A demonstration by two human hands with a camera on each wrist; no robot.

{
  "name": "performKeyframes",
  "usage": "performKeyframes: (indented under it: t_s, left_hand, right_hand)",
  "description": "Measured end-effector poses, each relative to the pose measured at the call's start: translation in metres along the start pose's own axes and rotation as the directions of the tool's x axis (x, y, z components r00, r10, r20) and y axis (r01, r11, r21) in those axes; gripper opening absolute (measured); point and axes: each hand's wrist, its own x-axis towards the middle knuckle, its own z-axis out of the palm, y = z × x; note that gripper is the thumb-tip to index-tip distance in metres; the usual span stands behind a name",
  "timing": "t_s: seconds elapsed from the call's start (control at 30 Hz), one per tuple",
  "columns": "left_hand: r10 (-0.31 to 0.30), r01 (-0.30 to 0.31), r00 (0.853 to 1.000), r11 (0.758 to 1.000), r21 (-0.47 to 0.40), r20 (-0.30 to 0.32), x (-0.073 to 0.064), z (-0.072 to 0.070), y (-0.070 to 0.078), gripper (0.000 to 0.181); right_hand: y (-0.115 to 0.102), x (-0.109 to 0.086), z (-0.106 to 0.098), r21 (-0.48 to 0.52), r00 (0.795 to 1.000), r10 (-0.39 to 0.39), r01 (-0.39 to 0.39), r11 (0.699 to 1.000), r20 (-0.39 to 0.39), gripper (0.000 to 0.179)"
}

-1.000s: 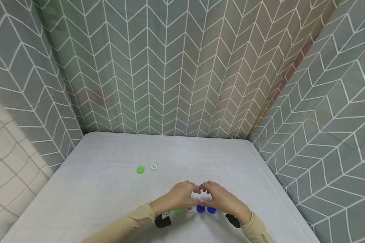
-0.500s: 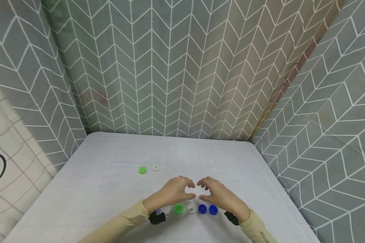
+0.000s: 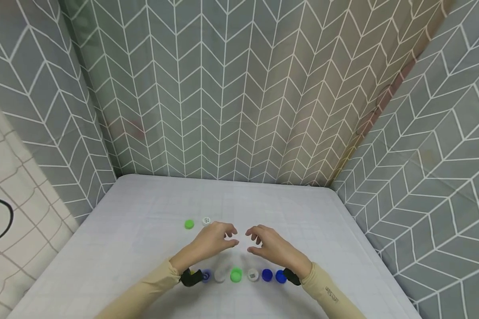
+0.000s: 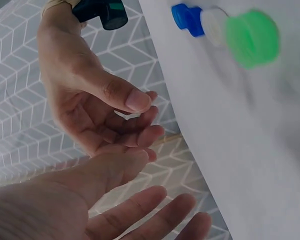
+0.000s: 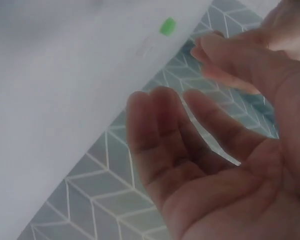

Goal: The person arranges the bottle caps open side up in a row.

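Note:
Above the table, my left hand [image 3: 204,243] and my right hand [image 3: 277,246] face each other with a small gap between their fingertips. Both have loosely bent fingers and hold nothing. A row of bottle caps lies nearer to me: a purple-blue cap [image 3: 206,275], a whitish cap [image 3: 219,277], a green cap [image 3: 236,274], a white cap [image 3: 253,275] and two blue caps [image 3: 267,275]. Something yellow shows by my left wristband, mostly hidden. Beyond my left hand lie another green cap [image 3: 189,224] and a white cap with dark marks [image 3: 206,220].
A white cloth covers the table [image 3: 295,208]. Grey curtains [image 3: 231,110] with white zigzag lines stand behind it and along both sides. Black bands [image 3: 191,278] are on both wrists.
My hands first met at the fingertips over the row, then parted slightly. They have since moved away from me and to the left, uncovering more of the caps.

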Motion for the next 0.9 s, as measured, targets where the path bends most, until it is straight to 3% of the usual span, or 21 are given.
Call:
performKeyframes:
  t_s: [0.17, 0.33, 0.67, 0.9]
  left_hand:
    - [-0.071, 0.072, 0.997, 0.997, 0.017, -0.039, -0.006, -0.007, -0.017, 0.027]
    - [-0.159, 0.163, 0.983, 0.986, 0.032, -0.087, -0.009, -0.013, -0.033, 0.027]
    - [-0.314, 0.325, 0.934, 0.945, 0.039, -0.169, -0.01, -0.024, -0.059, 0.031]
    - [-0.374, 0.395, 0.903, 0.917, 0.066, -0.212, -0.011, -0.029, -0.076, 0.038]
  right_hand:
    - [-0.005, 0.018, 0.008, 0.025, 0.999, -0.032, 0.032, 0.999, 0.02, 0.034]
    - [-0.007, 0.038, 0.015, 0.05, 0.999, -0.035, 0.034, 0.998, 0.031, 0.035]
    - [-0.014, 0.078, 0.034, 0.044, 0.999, -0.019, 0.016, 0.999, 0.05, 0.038]
    - [-0.016, 0.102, 0.046, 0.026, 0.999, 0.0, -0.001, 1.0, 0.054, 0.039]
